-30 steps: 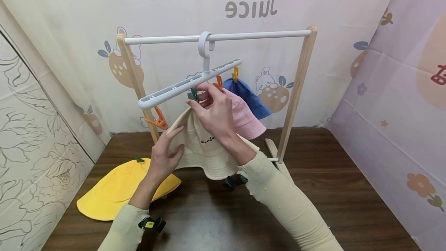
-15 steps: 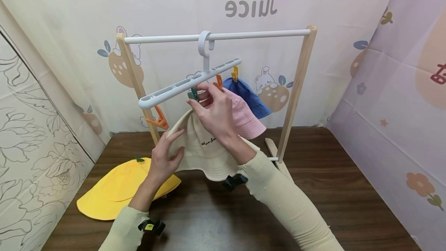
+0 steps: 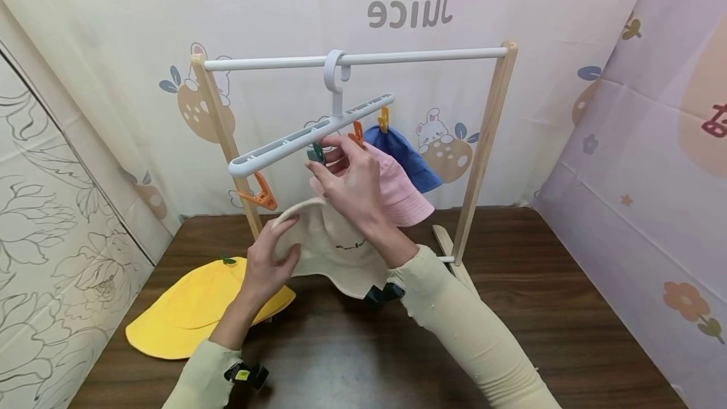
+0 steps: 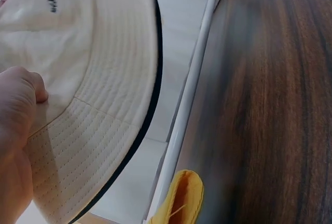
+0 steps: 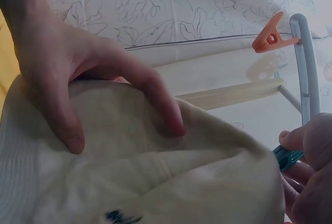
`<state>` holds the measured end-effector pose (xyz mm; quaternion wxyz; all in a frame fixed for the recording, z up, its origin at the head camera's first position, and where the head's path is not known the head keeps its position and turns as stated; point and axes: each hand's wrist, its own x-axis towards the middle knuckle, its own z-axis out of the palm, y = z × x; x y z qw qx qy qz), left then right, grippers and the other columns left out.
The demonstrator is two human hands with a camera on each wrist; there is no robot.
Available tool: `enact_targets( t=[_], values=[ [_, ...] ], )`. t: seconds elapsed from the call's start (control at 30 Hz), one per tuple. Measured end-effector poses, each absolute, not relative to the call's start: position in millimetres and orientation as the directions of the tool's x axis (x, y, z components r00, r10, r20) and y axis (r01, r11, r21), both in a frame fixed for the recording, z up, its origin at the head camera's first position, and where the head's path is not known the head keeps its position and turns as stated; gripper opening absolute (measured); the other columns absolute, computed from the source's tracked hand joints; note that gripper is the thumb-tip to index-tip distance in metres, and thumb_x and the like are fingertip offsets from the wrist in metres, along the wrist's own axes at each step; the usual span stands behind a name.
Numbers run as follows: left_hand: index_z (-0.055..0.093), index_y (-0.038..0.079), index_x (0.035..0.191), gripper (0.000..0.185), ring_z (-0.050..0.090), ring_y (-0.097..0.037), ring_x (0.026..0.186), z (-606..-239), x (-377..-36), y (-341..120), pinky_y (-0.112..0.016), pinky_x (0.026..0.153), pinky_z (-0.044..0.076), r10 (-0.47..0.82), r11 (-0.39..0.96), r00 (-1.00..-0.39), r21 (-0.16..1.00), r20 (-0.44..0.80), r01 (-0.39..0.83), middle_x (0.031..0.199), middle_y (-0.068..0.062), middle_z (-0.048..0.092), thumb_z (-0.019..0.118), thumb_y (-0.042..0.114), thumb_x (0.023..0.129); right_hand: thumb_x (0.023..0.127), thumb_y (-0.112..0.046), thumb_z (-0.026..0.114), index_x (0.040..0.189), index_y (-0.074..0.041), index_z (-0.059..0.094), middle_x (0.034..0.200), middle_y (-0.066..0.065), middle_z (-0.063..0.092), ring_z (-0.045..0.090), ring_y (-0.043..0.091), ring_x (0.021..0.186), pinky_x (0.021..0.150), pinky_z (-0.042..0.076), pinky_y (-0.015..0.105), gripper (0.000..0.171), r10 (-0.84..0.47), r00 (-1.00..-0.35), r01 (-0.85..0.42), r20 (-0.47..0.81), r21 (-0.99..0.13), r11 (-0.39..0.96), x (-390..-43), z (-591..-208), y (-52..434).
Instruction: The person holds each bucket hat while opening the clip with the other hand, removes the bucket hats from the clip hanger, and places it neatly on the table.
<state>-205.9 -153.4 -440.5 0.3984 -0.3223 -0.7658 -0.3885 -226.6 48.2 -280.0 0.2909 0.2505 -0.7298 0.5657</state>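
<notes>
My left hand (image 3: 268, 262) holds a cream bucket hat (image 3: 315, 235) with small dark lettering by its side. In the left wrist view the thumb presses on the hat's crown (image 4: 57, 42). My right hand (image 3: 358, 185) pinches a green clothespin (image 3: 315, 153) hanging under the grey hanger (image 3: 284, 147). The cream hat's top sits below this clothespin in the head view, partly hidden behind the right forearm. An orange clothespin (image 3: 263, 194) dangles unused at the hanger's near end. Behind the right hand hang a pink hat (image 3: 402, 195) and a blue hat (image 3: 404, 160), each on a clothespin.
The hanger hooks over the white bar (image 3: 420, 57) of a wooden rack (image 3: 493, 137). A yellow hat (image 3: 187, 314) with a green leaf tip lies on the dark wooden table (image 3: 545, 308) at left. Printed curtains (image 3: 284, 5) stand behind and at both sides.
The cream hat has dropped, its top coming away from the green clothespin and uncovering some of the pink hat behind. The right hand stays on the clothespin; the left hand has barely moved.
</notes>
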Motion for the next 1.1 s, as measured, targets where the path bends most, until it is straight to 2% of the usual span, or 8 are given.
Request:
enact_targets(
  t=[0.2,0.47,0.97,1.1],
  values=[
    [0.066,-0.001,0.147,0.068,0.074,-0.04,0.121,-442.7,-204.0,-154.8,-0.008,0.116,0.046,0.22,0.496,-0.471,0.318,0.854,0.808,0.139,-0.023,0.073,0.08,-0.021,0.084,0.095,-0.005,0.088,0.122,0.004,0.076,0.102,0.023,0.084,0.082,0.034,0.082,0.079,0.071,0.045,0.031,-0.039,-0.708,-0.692,0.705,-0.682,0.235,-225.6,-279.6,47.6],
    [0.066,-0.001,0.148,0.07,0.074,-0.041,0.12,-444.5,-203.8,-156.1,-0.008,0.116,0.047,0.217,0.491,-0.471,0.321,0.855,0.81,0.137,-0.024,0.074,0.08,-0.022,0.082,0.094,-0.005,0.089,0.121,0.004,0.076,0.102,0.023,0.084,0.082,0.034,0.084,0.081,0.071,0.047,0.032,-0.04,-0.704,-0.698,0.709,-0.681,0.221,-225.3,-280.3,46.0],
    [0.066,-0.001,0.147,0.071,0.075,-0.039,0.116,-445.1,-201.2,-157.2,-0.009,0.11,0.051,0.222,0.497,-0.459,0.305,0.861,0.813,0.135,-0.023,0.074,0.081,-0.023,0.081,0.093,-0.004,0.09,0.123,0.004,0.076,0.103,0.022,0.085,0.083,0.034,0.084,0.081,0.071,0.045,0.034,-0.033,-0.709,-0.694,0.704,-0.689,0.208,-225.2,-281.1,44.5],
    [0.067,0.0,0.148,0.073,0.076,-0.038,0.116,-444.9,-199.8,-157.7,-0.013,0.107,0.055,0.218,0.499,-0.464,0.31,0.859,0.809,0.136,-0.021,0.074,0.081,-0.023,0.08,0.093,-0.005,0.091,0.124,0.004,0.075,0.103,0.023,0.085,0.083,0.035,0.085,0.081,0.071,0.043,0.036,-0.03,-0.71,-0.693,0.704,-0.69,0.208,-226.0,-282.3,44.1]
  ],
)
